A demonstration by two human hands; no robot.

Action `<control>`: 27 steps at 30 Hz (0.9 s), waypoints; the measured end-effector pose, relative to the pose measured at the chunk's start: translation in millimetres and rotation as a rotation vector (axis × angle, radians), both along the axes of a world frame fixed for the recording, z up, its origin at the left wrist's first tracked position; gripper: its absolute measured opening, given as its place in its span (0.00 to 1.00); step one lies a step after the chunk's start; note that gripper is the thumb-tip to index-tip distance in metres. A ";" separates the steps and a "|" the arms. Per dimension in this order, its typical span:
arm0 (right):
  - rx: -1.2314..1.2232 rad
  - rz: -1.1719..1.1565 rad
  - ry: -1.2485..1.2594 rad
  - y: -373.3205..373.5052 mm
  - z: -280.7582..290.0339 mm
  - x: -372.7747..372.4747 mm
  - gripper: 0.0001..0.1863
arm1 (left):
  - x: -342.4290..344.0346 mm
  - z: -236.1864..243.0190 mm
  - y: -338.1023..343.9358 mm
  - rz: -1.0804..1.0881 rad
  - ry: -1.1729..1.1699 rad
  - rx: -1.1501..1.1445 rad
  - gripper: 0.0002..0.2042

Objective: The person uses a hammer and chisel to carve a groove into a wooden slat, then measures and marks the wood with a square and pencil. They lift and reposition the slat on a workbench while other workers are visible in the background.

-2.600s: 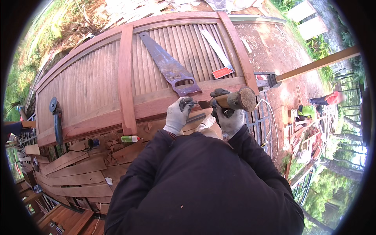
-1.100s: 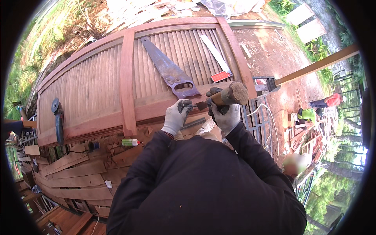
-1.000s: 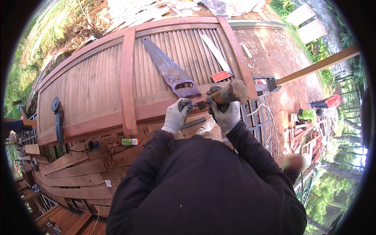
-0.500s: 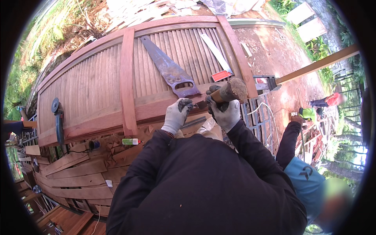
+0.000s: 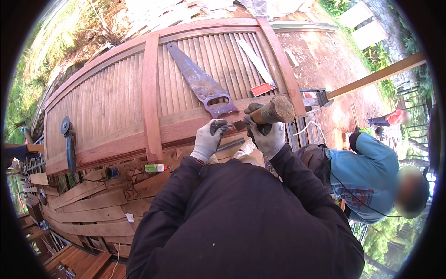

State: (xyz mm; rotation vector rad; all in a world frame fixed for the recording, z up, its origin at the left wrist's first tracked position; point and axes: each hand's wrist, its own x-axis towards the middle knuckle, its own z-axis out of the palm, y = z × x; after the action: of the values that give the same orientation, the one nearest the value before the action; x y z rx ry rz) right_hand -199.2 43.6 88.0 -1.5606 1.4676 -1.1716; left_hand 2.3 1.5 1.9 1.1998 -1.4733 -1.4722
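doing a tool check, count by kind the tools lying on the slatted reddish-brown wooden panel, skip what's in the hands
Handsaw with worn purple-blue metal blade: 1
Square with silvery blade and red handle: 1
Dark blue angle grinder: 1
Total: 3

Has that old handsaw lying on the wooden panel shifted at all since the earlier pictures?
No. Judged against the louvered wooden panel, the handsaw hasn't visibly shifted: its tip still lies just right of the middle rail.
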 end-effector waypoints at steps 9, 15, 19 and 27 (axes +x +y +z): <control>-0.064 -0.007 -0.028 2.3 -0.4 1.2 0.21 | 1.3 -8.1 7.0 -0.013 0.071 -0.015 0.10; -0.170 0.040 -0.010 1.9 1.2 4.9 0.22 | 5.8 -14.5 12.9 -0.023 0.108 0.002 0.10; -0.010 -0.007 0.041 3.9 7.1 -4.0 0.16 | 4.0 -23.2 11.7 -0.060 -0.056 -0.158 0.10; -0.009 0.004 0.160 2.9 33.2 4.4 0.23 | 8.1 -26.5 14.5 -0.060 -0.054 -0.174 0.12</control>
State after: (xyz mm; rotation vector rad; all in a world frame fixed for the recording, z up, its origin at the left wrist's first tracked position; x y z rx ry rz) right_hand -194.8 46.5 121.1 -1.6956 1.5624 -1.0726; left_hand 10.4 15.9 -24.6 1.1057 -1.6504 -1.3285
